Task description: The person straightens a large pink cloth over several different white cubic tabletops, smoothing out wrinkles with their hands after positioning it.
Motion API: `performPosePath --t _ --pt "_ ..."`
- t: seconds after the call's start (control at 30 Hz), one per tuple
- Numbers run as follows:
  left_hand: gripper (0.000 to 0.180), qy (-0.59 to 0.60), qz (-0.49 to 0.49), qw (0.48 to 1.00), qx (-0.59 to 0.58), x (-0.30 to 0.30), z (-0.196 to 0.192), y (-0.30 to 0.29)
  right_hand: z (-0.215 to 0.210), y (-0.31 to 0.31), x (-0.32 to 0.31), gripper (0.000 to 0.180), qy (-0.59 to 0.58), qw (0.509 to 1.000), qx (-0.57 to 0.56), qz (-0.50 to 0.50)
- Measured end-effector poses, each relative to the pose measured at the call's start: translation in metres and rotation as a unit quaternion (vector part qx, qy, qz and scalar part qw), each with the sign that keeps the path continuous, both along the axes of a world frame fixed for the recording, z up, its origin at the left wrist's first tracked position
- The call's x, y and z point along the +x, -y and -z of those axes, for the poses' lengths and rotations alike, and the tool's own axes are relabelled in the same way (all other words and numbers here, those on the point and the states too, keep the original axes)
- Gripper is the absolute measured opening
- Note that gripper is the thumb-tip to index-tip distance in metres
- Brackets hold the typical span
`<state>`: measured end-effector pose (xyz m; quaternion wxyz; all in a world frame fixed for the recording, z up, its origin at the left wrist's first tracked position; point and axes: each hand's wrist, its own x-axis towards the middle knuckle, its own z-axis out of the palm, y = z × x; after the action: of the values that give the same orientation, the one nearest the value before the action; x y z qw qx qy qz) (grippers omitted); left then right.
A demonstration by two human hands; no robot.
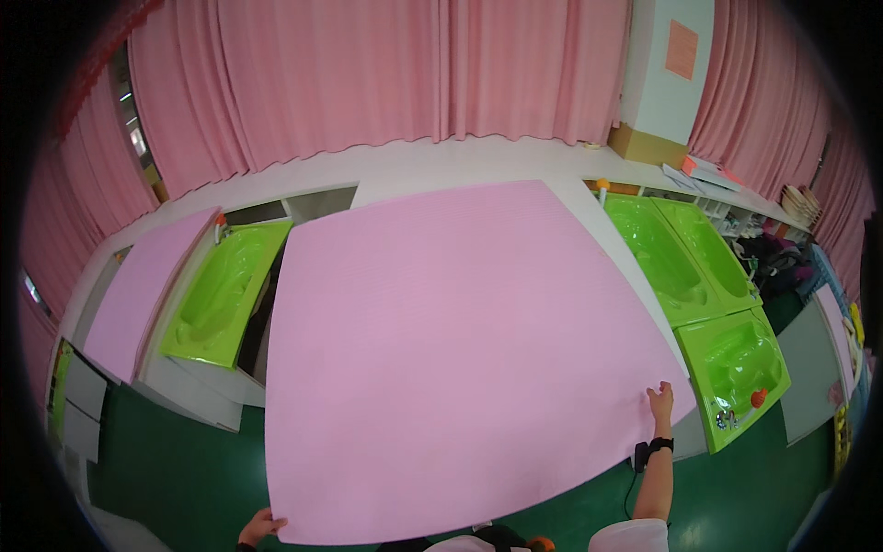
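A large pink mat [441, 350] with a finely textured surface spreads across the middle, over a white counter. At its near left corner, my left hand [262, 527] pinches the edge, with the fingers closed on it. My right hand [660, 400] is over the mat near its right corner. Its fingers are bent and apart, with nothing between them; whether they touch the surface I cannot tell. A black band with a small box and a cable is on my right wrist.
One green baby bathtub [221, 299] sits left of the mat, and several stand at the right, including a near one [731, 340] with an orange-headed tap. Another pink mat [152, 285] lies far left. Pink curtains [368, 74] hang behind the counter [405, 164]. The floor [166, 460] is green.
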<state>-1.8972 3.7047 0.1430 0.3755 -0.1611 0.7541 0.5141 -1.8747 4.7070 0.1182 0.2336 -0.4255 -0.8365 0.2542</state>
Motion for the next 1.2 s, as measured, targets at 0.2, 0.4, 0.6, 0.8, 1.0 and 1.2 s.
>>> performPosePath --t 0.2,0.4,0.6,0.8,1.0,1.2 --pt "0.041 0.025 -0.152 0.987 0.042 0.089 0.007 0.034 0.017 -0.054 -0.010 0.097 0.250 0.967 0.039 0.042" --pt "0.047 0.108 -0.204 0.970 -0.071 0.060 -0.079 -0.041 -0.016 -0.048 0.014 0.071 0.258 0.905 0.329 -0.077" --pt "0.057 -0.121 -0.345 0.924 -0.109 0.000 -0.044 -0.060 -0.081 -0.021 -0.041 0.074 0.358 0.924 0.118 -0.058" --pt "0.067 -0.249 -0.412 0.858 -0.178 -0.008 -0.028 -0.035 -0.132 0.033 -0.094 0.072 0.264 0.947 0.133 -0.124" --pt "0.073 -0.248 -0.442 0.793 -0.337 0.055 -0.066 -0.042 -0.194 0.122 -0.100 0.070 0.155 0.965 0.121 -0.175" --pt "0.051 -0.370 -0.451 0.782 -0.219 0.133 -0.097 -0.021 -0.238 0.220 -0.054 0.069 0.035 0.974 0.083 -0.207"
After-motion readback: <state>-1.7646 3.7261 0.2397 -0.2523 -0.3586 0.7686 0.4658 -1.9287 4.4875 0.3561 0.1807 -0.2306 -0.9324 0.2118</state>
